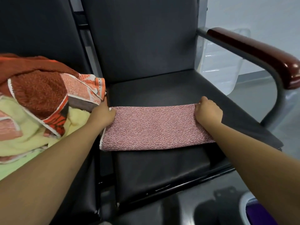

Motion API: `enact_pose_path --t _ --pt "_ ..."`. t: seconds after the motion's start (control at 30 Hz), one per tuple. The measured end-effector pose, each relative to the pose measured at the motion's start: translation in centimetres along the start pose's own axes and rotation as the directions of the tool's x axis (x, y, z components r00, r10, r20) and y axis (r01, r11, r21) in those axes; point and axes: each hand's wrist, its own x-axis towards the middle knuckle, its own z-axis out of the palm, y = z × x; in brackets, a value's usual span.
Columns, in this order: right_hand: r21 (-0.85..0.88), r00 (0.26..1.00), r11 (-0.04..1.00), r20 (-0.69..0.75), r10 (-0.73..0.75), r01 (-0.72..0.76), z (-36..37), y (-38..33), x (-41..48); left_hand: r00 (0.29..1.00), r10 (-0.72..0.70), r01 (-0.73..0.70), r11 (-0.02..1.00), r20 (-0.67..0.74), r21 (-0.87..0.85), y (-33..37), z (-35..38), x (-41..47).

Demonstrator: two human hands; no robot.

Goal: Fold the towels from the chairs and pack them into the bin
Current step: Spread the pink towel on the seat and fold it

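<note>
**Black chair seat, pink towel held at both ends**

Setting: pale grey wall and floor behind and to the right of two black padded chairs standing side by side.

1. Right-hand chair. Its seat [162,88] and backrest [142,38] are black, and a dark red armrest [253,51] sits on a grey curved frame on its right side.

2. Pink towel [154,129]. It is speckled pink and white and lies flat across the middle of this seat as a long band running left to right. A white hem shows at its left end, which reaches the seat's left edge.

3. Our left hand [103,114]. It rests on the towel's left end, with the fingers [112,112] curled over the far corner and gripping it.

4. Our right hand [208,112]. It rests on the towel's right end, with the fingers [198,109] curled around the far edge and gripping it. Both forearms lie over the seat's front.

5. Left-hand chair [32,21]. It carries an unfolded heap in which an orange patterned towel [40,93] lies on top of a pale yellow towel [26,130]. The heap just touches our left wrist.

6. Clear plastic item [217,62]. It stands behind the armrest, and we cannot tell what kind of thing it is.

7. White-rimmed container [243,207]. It sits at the lower right with purple inside and is cut off by the frame edge.
</note>
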Motion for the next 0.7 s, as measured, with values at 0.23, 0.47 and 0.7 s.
enact_pose_path --t 0.23,0.47,0.7 --pt "-0.036 0.992 0.991 0.021 -0.127 0.127 -2.5 -1.4 -1.6 0.877 -0.183 0.274 0.95 0.444 -0.149 0.3 -2.3 -1.8" --pt "0.036 0.836 0.912 0.387 -0.389 0.408 -3.1 -2.4 -5.1 0.833 -0.182 0.348 0.907 0.522 -0.238 0.7 -3.5 -3.1" --pt "0.011 0.836 0.925 0.424 -0.349 0.38 -1.6 -3.0 -9.0 0.922 -0.021 0.182 0.904 0.386 -0.387 5.6 -5.5 -4.3"
